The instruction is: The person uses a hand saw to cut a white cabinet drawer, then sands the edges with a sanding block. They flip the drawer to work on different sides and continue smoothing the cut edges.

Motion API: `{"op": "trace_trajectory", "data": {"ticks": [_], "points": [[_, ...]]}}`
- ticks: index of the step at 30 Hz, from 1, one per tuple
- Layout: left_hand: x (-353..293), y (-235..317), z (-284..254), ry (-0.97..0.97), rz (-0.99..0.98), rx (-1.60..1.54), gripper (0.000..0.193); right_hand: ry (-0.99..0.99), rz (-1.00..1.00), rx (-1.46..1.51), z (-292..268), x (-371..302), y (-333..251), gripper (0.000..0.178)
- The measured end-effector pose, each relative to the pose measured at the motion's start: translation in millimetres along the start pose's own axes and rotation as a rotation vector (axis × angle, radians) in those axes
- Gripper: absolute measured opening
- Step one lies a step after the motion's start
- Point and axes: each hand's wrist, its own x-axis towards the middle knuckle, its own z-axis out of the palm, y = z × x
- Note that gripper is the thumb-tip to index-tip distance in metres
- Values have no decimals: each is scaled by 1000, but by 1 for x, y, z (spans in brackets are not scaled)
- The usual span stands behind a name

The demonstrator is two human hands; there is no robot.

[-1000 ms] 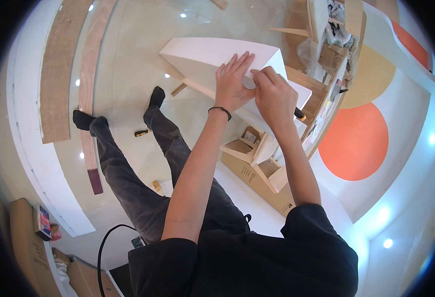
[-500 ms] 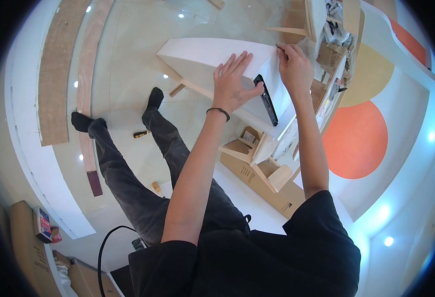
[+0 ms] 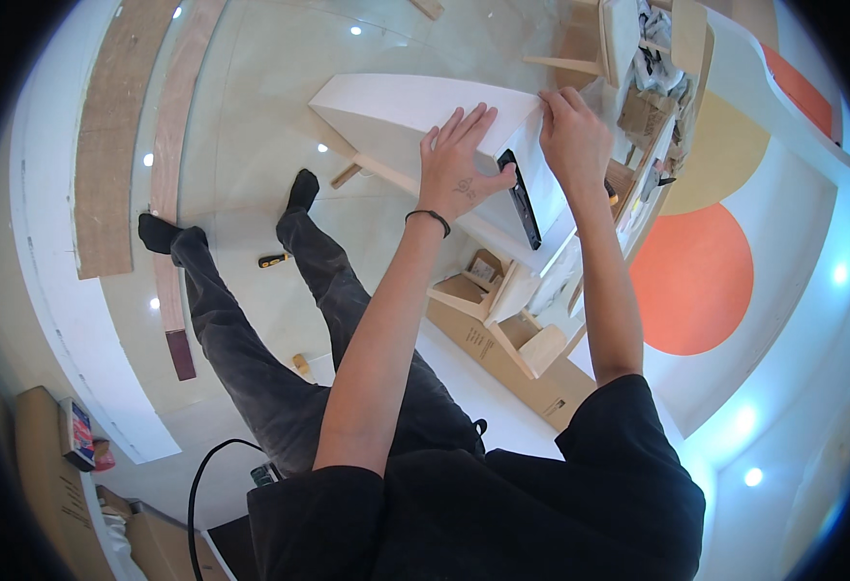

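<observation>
A white tapered furniture piece with angled faces stands in front of me, on light wooden legs. My left hand lies against it with fingers spread over its upper edge. The thumb rests on the upper end of a long black rail, which lies along the white side face. My right hand is at the far right corner of the piece. Its thumb and fingers are pinched together, and a small dark tip shows at them. What they hold is too small to tell.
A yellow-black tool handle lies on the floor by my feet. Long wooden boards lie at left. A wooden table with clutter is at right, and a flat cardboard box lies below the white piece.
Both hands stay nearly where they were. My right hand has turned slightly at the corner, and the view has shifted a little.
</observation>
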Motion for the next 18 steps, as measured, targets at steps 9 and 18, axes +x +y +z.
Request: {"op": "trace_trajectory", "data": {"ticks": [9,18], "points": [[0,-1,1,-3,-10,-3,83,-23,-51,82,-15,-26,-35,21],[1,-4,2,-2,1,-10,84,-10,-22,207,-29,-40,-47,17]]}}
